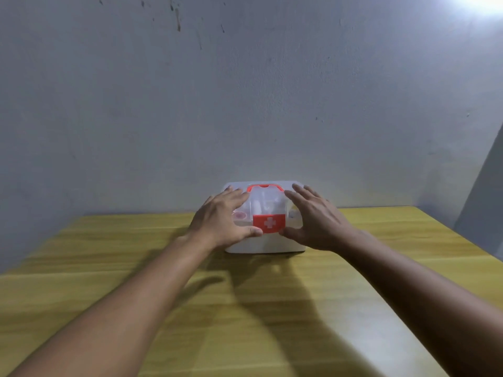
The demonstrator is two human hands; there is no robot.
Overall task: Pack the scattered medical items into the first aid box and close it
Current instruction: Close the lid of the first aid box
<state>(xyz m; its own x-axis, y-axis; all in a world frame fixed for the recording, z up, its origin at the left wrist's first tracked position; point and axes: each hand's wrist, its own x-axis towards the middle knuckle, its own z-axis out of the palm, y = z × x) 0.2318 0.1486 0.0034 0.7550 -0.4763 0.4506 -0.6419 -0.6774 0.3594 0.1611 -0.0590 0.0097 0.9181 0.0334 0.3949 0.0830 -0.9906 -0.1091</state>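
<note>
Under both sets of fingers (234,195), spread flat and not gripping anything, the first aid box (265,244) is sitting lid-down. Left hand (221,217) and right hand (317,219) are flanking its red latch (269,223), thumbs touching it, box resting far back on the yellow worktop (109,240).

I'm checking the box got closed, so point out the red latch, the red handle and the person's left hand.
red latch (269,223), head view, on its white cross.
red handle (264,186), head view, middle of its top bar.
left hand (221,220), head view, back of the hand, resting on the lid.
</note>
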